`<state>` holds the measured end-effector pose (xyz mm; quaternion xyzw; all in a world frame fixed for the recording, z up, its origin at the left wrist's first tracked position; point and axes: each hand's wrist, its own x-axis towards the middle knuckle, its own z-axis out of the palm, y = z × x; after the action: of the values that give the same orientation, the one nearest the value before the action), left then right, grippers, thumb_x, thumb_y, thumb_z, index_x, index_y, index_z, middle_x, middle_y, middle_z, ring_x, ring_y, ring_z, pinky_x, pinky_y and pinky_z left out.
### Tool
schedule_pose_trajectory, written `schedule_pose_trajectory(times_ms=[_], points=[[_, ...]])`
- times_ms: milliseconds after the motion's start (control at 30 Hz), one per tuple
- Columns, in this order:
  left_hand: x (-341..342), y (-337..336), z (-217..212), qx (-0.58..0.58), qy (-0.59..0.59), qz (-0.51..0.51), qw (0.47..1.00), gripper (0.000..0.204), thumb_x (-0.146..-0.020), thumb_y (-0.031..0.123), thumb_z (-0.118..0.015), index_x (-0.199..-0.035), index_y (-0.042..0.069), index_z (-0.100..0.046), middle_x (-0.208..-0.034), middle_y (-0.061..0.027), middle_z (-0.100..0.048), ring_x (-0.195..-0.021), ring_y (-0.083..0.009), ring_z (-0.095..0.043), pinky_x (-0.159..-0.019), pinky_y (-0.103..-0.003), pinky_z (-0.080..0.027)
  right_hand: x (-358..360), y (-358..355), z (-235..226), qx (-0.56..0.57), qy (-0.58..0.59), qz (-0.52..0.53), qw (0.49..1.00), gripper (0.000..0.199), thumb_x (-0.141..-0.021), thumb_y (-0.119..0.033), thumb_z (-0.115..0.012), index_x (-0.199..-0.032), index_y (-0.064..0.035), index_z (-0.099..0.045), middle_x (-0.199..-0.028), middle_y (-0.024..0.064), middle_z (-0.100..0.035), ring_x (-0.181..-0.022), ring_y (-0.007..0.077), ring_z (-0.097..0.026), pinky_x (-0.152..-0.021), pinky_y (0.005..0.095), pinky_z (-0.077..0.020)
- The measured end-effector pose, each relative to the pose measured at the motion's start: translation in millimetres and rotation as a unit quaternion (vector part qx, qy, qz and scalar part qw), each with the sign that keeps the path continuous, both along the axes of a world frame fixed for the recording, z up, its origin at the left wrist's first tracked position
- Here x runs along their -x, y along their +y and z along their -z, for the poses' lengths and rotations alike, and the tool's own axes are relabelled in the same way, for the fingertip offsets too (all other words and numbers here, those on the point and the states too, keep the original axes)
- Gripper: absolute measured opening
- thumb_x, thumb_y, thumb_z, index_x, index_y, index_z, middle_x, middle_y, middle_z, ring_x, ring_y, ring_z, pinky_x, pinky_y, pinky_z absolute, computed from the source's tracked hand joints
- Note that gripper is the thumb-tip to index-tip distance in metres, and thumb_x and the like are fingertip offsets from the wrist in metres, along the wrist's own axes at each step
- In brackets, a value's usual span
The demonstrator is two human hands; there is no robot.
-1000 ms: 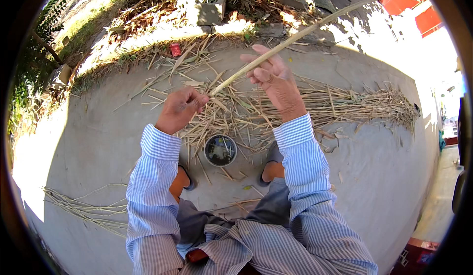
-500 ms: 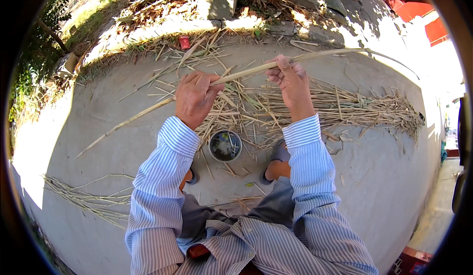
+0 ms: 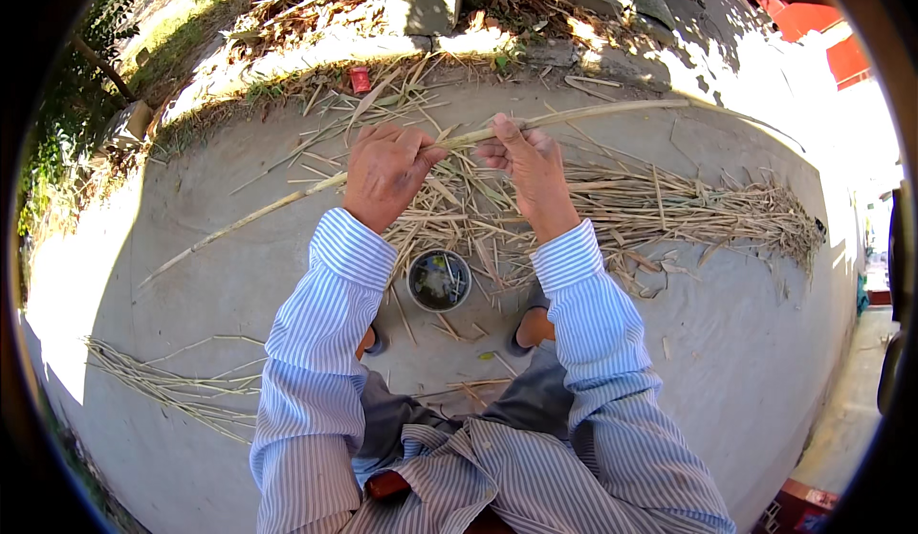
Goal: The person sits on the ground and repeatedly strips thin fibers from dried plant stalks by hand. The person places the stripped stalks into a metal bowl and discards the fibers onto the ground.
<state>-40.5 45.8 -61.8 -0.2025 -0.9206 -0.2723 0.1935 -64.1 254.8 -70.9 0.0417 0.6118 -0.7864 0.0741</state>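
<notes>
A long, pale, dry stalk [image 3: 602, 110] stretches across in front of me, thin at both ends and bowing down toward the left and right. My left hand [image 3: 384, 173] is closed around it, knuckles up. A short way to the right, my right hand [image 3: 528, 163] pinches the same stalk between thumb and fingers. Below my hands lies a heap of loose dry stalks [image 3: 660, 204], spread to the right with husky ends. A round bowl [image 3: 439, 281] of dark water, with bits floating in it, stands on the ground between my feet.
A smaller bunch of thin stalks [image 3: 177, 388] lies at the lower left on the concrete floor [image 3: 727, 343]. Beyond the heap are a red can [image 3: 360, 80], a grey block [image 3: 433, 10] and dry leaf litter along a low kerb. Red objects stand at the upper right.
My right hand has slid left along the stalk, closer to my left hand. The stalk has shifted slightly left, and its right end sits a little lower.
</notes>
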Motion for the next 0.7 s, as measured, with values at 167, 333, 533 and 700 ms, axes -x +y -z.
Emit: schedule_pose_trajectory(times_ms=[167,333,533,700], points=[[12.4,-41.4,23.4,0.109,0.061,-0.053,0.991,0.023,-0.077,0.024,-0.071,-0.083,0.007,-0.057,-0.069,-0.0080,-0.059,-0.073,-0.0282,-0.058,-0.071,-0.041,-0.041,24.3,55.9,2.2,0.051,0.026,0.124,0.991,0.035,-0.085,-0.029,-0.072,-0.099,0.0010,-0.061,-0.084,0.0090,-0.067,-0.069,0.0129,-0.062,-0.060,0.0231,-0.0493],[2.9,-53.9,34.7,0.127,0.020,-0.055,0.990,0.027,-0.076,0.023,-0.071,-0.095,0.008,-0.061,-0.073,-0.0081,-0.062,-0.079,-0.0274,-0.060,-0.076,-0.044,-0.042,19.9,61.5,-3.5,0.061,0.030,0.110,0.992,0.033,-0.085,-0.028,-0.072,-0.098,-0.0002,-0.061,-0.083,0.0073,-0.066,-0.070,0.0129,-0.062,-0.062,0.0236,-0.0507],[3.3,6.3,1.3,-0.166,-0.144,0.056,0.974,0.019,-0.078,0.021,-0.073,-0.082,0.005,-0.064,-0.071,-0.0101,-0.061,-0.068,-0.0258,-0.059,-0.061,-0.038,-0.044,2.5,20.1,-7.3,0.041,0.036,0.055,0.997,0.038,-0.084,-0.031,-0.072,-0.098,0.0022,-0.060,-0.082,0.0084,-0.065,-0.071,0.0148,-0.064,-0.060,0.0252,-0.0510],[7.1,-50.8,31.6,-0.047,-0.145,0.025,0.988,0.019,-0.078,0.021,-0.074,-0.083,0.005,-0.065,-0.068,-0.0104,-0.060,-0.066,-0.0253,-0.059,-0.058,-0.037,-0.044,19.4,78.7,-10.2,0.000,0.026,0.125,0.992,0.041,-0.085,-0.031,-0.072,-0.100,0.0052,-0.059,-0.082,0.0093,-0.065,-0.071,0.0154,-0.065,-0.061,0.0249,-0.0511]])
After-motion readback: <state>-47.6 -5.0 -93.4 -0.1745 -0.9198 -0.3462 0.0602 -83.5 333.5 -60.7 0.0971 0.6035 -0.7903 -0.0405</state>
